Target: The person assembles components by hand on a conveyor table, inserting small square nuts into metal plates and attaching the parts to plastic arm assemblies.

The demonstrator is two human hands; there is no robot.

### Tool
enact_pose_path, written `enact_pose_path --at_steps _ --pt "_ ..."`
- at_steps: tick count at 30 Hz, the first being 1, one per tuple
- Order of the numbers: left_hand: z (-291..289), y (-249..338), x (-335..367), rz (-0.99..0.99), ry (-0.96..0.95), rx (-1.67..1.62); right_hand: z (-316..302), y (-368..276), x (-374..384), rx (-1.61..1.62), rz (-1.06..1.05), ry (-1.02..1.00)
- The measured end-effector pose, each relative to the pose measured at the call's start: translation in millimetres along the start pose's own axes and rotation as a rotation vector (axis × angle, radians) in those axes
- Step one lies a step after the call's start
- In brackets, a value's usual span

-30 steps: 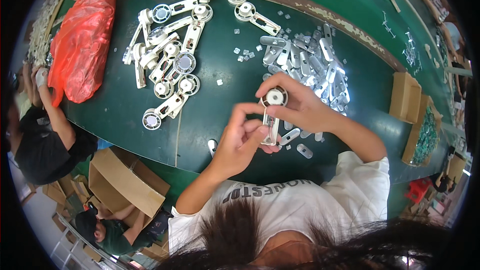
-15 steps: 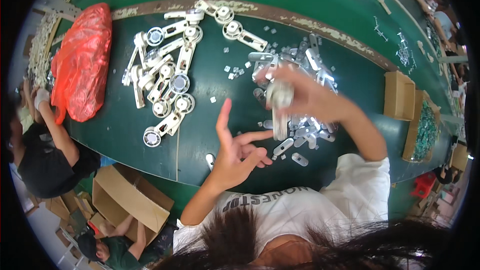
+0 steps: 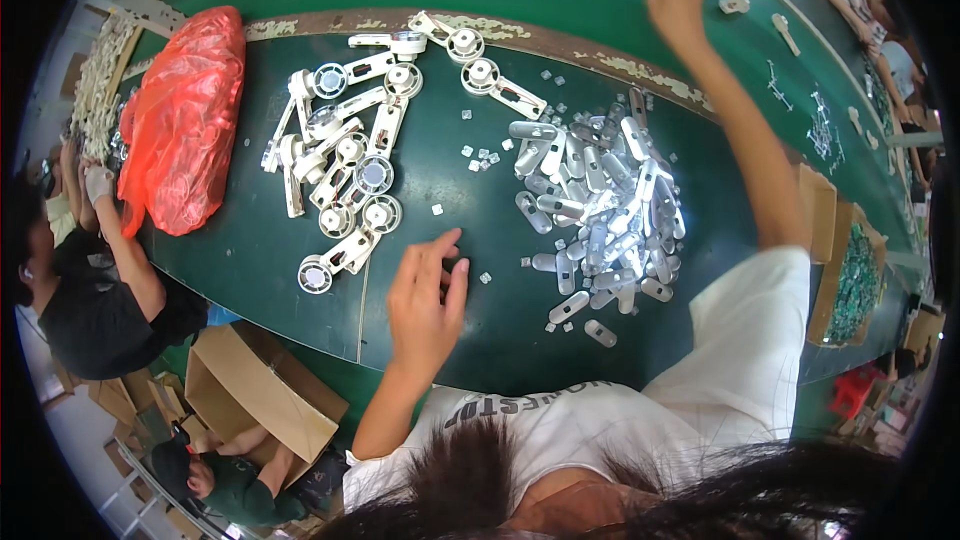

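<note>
While a crumpled red plastic bag [image 3: 185, 125] lies at the left of the dark green table [image 3: 240, 265], white plastic parts with long bodies and round ends [image 3: 351, 149] rest in a loose group to its right. Next comes the left hand [image 3: 422, 308] above the table, its fingers half bent, the thumb apart, and nothing in its hold; a small clear square piece [image 3: 485, 278] lies near the thumb. Further right, silver-grey oval pieces [image 3: 600, 205] form a heap. The right hand [image 3: 680, 2] is stretched over the green surface [image 3: 560, 0] beyond the table; it is blurred, its fingers look parted, and I cannot tell whether it holds something.
</note>
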State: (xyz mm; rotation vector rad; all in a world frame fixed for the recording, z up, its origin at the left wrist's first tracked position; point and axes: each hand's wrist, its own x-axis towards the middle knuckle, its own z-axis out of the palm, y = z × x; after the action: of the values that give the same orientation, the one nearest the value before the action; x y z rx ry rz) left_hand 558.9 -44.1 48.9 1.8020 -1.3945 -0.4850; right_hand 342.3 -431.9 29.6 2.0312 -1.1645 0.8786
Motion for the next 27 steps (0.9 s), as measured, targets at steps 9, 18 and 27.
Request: enact_pose_path --at_steps 9,18,27 --pt "-13 -9 7 -0.053 0.054 0.092 -228 -148 -113 1.021 -0.458 -0.656" --pt "-15 -13 -6 -0.011 0.062 -0.005 -220 -145 -108 1.104 -0.380 -0.736" --pt "-45 -3 -75 -0.062 -0.075 0.438 -220 -146 -99 1.330 -0.138 -0.913"
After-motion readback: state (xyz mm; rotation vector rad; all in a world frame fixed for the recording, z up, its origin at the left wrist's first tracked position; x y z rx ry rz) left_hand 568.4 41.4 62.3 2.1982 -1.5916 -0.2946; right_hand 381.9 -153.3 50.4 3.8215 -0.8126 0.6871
